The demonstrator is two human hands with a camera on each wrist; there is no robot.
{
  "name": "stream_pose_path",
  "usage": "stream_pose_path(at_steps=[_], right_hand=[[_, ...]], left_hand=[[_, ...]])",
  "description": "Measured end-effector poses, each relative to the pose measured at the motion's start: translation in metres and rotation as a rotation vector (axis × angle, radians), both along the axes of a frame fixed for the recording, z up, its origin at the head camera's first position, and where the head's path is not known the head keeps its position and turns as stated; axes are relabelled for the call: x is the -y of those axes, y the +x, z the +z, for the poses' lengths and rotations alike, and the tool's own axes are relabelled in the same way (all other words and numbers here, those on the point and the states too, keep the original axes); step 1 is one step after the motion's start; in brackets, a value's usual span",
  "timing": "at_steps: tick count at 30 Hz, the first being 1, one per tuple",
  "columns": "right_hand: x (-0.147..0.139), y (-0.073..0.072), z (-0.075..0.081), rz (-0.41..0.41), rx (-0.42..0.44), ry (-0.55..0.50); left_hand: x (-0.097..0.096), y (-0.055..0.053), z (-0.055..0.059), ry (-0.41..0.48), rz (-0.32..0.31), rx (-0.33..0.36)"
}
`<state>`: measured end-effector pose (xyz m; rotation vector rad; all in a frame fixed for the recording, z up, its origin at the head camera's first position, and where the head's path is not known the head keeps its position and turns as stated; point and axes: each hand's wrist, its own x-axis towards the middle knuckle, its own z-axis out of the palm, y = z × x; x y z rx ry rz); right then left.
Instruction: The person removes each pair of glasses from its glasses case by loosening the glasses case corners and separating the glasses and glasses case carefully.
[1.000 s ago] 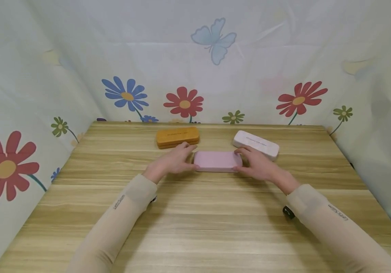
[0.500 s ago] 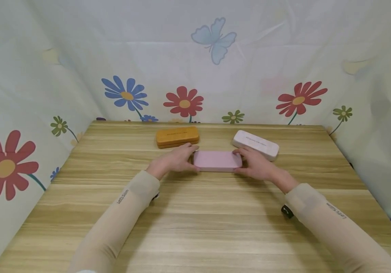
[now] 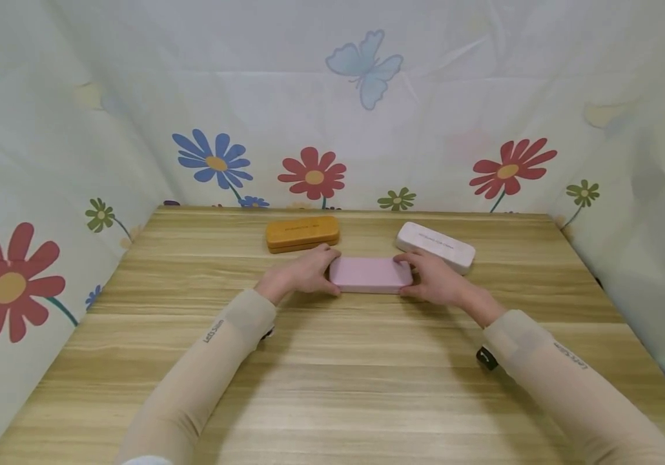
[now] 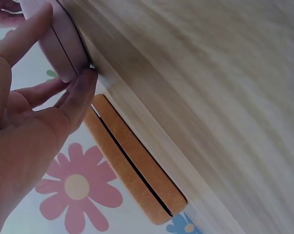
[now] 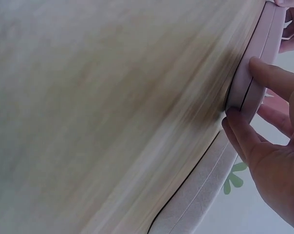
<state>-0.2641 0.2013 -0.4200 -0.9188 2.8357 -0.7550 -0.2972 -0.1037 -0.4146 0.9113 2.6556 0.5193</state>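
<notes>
A closed pink glasses case [image 3: 370, 274] lies lengthwise across the wooden table, between both hands. My left hand [image 3: 308, 270] grips its left end, thumb on the front side and fingers round the end and back corner. At the opposite end my right hand [image 3: 436, 279] holds it the same way, with a finger over the back corner. Both wrist views show the seam of the pink case [image 4: 64, 44] as a thin shut line. Behind the left hand lies an orange glasses case [image 3: 302, 234]. A white glasses case [image 3: 436, 247] lies slanted just behind the right hand.
The wood-grain table [image 3: 332, 387] reaches to a white curtain [image 3: 251, 97] printed with flowers and a butterfly, which stands along its back and both sides. The orange and white cases sit close to the fingers, towards the back edge.
My left hand has shifted slightly right and closed in on the left end of the pink case. The right hand's fingertip has slid a little further left. The cases have stayed put.
</notes>
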Motion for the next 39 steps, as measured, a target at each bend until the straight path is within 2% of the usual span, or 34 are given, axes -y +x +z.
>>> stream_pose_path(at_steps=[5, 21, 31, 39], right_hand=[[0.000, -0.001, 0.001, 0.020, -0.035, 0.014], [0.001, 0.001, -0.003, 0.068, -0.074, 0.031], [0.007, 0.003, -0.005, 0.079, -0.081, 0.037], [0.009, 0.004, -0.005, 0.072, -0.068, 0.036]], left_hand=[[-0.002, 0.000, 0.002, -0.013, 0.007, -0.018], [-0.001, 0.001, 0.004, -0.039, 0.027, -0.010], [0.007, 0.006, 0.005, -0.048, 0.047, 0.029], [0.009, 0.009, 0.005, -0.039, 0.036, 0.013]])
